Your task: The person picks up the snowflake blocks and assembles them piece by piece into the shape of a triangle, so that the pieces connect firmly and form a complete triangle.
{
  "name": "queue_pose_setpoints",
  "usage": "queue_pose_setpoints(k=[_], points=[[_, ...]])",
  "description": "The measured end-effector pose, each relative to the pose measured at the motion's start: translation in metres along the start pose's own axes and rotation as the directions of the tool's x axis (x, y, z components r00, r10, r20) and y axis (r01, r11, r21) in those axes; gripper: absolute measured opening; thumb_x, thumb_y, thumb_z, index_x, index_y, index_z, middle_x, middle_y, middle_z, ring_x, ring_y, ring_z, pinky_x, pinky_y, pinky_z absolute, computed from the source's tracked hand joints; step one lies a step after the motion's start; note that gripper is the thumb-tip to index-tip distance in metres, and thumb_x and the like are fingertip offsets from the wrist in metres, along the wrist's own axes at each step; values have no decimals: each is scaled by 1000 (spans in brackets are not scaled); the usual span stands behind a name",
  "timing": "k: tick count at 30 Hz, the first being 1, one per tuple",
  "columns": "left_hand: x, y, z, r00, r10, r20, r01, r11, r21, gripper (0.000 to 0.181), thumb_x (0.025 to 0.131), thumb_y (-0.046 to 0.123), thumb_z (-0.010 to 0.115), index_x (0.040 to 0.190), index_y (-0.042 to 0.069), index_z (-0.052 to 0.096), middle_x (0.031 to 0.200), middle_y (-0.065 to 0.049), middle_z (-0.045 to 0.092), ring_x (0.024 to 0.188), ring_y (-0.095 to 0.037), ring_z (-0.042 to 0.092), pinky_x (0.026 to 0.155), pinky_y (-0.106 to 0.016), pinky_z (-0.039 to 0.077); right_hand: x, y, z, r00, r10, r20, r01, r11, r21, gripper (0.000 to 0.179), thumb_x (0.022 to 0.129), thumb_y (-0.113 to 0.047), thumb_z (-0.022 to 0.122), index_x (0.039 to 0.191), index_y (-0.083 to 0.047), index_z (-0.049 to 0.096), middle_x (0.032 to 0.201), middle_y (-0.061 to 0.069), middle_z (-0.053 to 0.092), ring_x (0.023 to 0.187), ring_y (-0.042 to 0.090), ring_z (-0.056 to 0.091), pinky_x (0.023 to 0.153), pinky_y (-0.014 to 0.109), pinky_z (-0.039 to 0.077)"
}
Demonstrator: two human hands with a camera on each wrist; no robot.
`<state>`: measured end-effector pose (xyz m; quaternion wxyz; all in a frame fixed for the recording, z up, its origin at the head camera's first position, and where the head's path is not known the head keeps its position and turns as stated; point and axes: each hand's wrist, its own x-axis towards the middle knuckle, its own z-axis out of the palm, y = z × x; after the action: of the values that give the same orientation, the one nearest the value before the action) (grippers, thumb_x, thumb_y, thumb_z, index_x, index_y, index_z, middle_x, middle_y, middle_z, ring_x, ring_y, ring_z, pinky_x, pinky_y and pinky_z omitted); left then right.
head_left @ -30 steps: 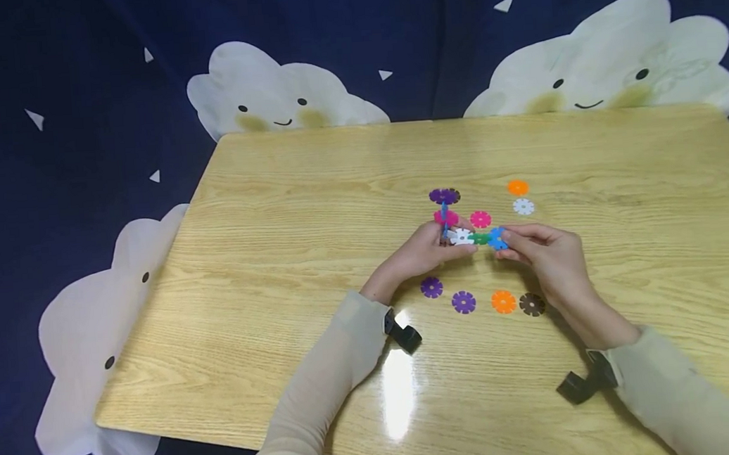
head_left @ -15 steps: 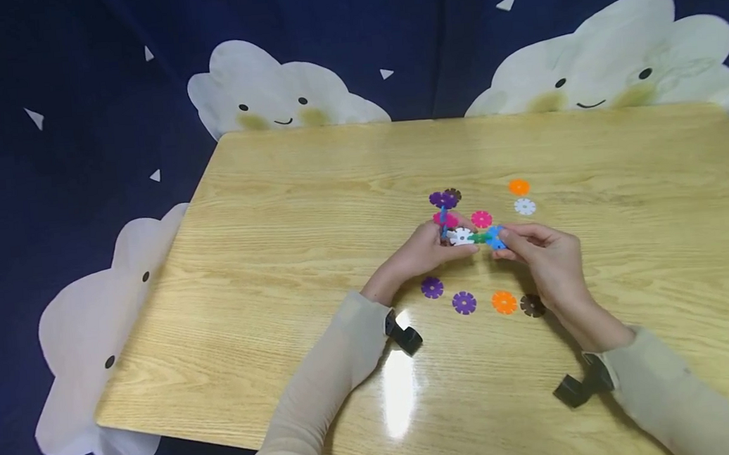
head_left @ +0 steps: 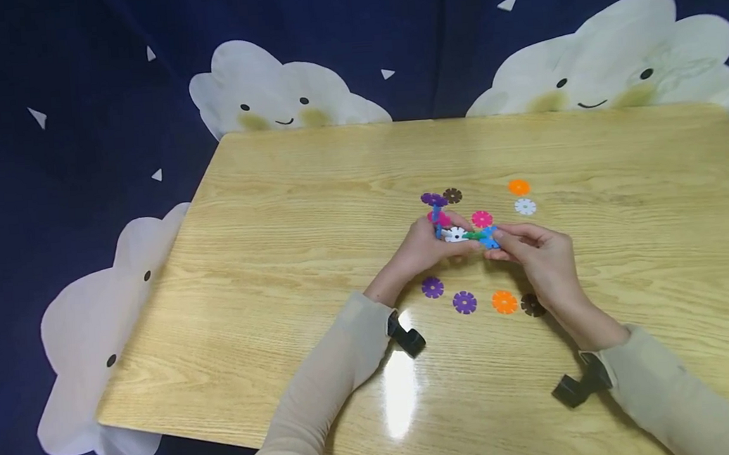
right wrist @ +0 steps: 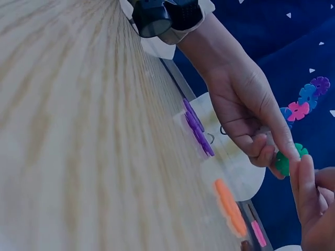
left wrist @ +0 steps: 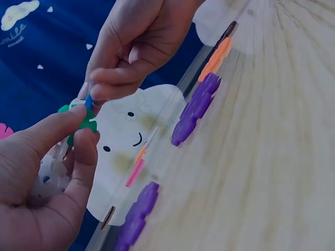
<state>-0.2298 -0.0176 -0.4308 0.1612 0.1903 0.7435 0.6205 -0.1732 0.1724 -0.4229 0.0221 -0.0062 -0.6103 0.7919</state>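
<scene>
Notched plastic discs are joined in a chain held over the table. My left hand (head_left: 426,246) grips it around the white disc (head_left: 457,234), with thumb and finger pinching the green disc (left wrist: 90,124) in the left wrist view. My right hand (head_left: 544,257) pinches the blue disc (head_left: 489,238) at the chain's right end, right against the green one. On the far side of my left hand the chain continues through a pink disc (right wrist: 298,111) and blue discs to a purple disc (right wrist: 320,85). My left fingers partly hide the white disc.
Loose discs lie flat on the wooden table (head_left: 265,262). Nearer me are two purple ones (head_left: 432,287), an orange one (head_left: 504,302) and a brown one (head_left: 532,305). Beyond the hands are brown (head_left: 452,195), pink (head_left: 482,218), orange (head_left: 519,187) and white (head_left: 524,207) discs.
Both hands have shifted slightly left with the chain. Its purple end has moved off the loose brown disc behind, which now shows fully. My grips look the same.
</scene>
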Motion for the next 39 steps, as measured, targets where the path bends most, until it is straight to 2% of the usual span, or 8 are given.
queue_pose_setpoints(k=[6, 9, 12, 16, 22, 26, 32, 39], points=[[-1, 2, -2, 997, -66, -50, 65, 997, -30, 25, 81, 15, 81, 101, 5, 70, 80, -17, 73, 63, -21, 69, 65, -24, 56, 10, 2, -13, 998, -54, -43, 47, 987, -153, 20, 93, -18, 67, 105, -3, 72, 80, -3, 75, 65, 8, 71, 63, 20, 60], [-2, 2, -3, 992, -104, -70, 101, 994, -43, 26, 80, 18, 82, 101, 6, 71, 84, -20, 73, 65, -24, 70, 69, -23, 56, 22, 1, -27, 990, -91, -104, 50, 938, -342, 27, 94, -21, 66, 109, 1, 69, 74, -10, 72, 61, 2, 67, 58, 16, 57], [-3, 2, -4, 989, -124, -79, 120, 992, -49, 26, 80, 18, 82, 101, 7, 72, 84, -19, 74, 66, -25, 71, 69, -22, 56, 35, 2, -42, 982, -152, -114, 53, 794, -605, 34, 95, -24, 64, 114, 4, 66, 74, -18, 65, 62, -7, 60, 53, 10, 50], [-3, 1, -4, 990, -117, -74, 113, 992, -49, 24, 81, 16, 81, 101, 7, 71, 83, -18, 74, 66, -26, 71, 68, -24, 58, 50, 4, -54, 977, -207, -57, 72, 566, -822, 39, 95, -25, 65, 118, 7, 65, 88, 0, 62, 71, -5, 50, 55, 5, 40], [-2, -1, -3, 991, -109, -83, 104, 992, -68, 25, 80, 13, 81, 101, 5, 70, 80, -15, 74, 64, -23, 71, 67, -27, 60, 65, 6, -58, 989, -145, 35, 96, 436, -895, 43, 93, -20, 67, 115, 16, 60, 97, 26, 54, 84, 26, 47, 71, 27, 35], [-3, 0, -2, 990, -111, -90, 103, 991, -84, 25, 80, 12, 81, 101, 4, 70, 82, -20, 73, 66, -29, 71, 69, -33, 62, 69, 5, -57, 994, -101, 37, 77, 429, -900, 36, 91, -13, 68, 110, 16, 60, 93, 23, 50, 80, 26, 43, 69, 29, 33], [-3, -1, -2, 988, -123, -91, 117, 991, -68, 25, 80, 15, 81, 101, 6, 71, 82, -18, 73, 62, -21, 70, 68, -29, 61, 58, 4, -59, 995, -98, 19, 65, 488, -870, 35, 90, -12, 69, 112, 9, 52, 93, 15, 55, 70, -1, 43, 57, 9, 36], [-1, -3, -4, 981, -160, -110, 152, 985, -82, 27, 79, 17, 82, 101, 7, 71, 81, -15, 74, 60, -18, 69, 68, -26, 60, 43, 7, -56, 984, -165, 68, 164, 677, -718, 28, 92, -3, 65, 119, 7, 63, 78, -23, 63, 61, -10, 62, 57, 11, 55]])
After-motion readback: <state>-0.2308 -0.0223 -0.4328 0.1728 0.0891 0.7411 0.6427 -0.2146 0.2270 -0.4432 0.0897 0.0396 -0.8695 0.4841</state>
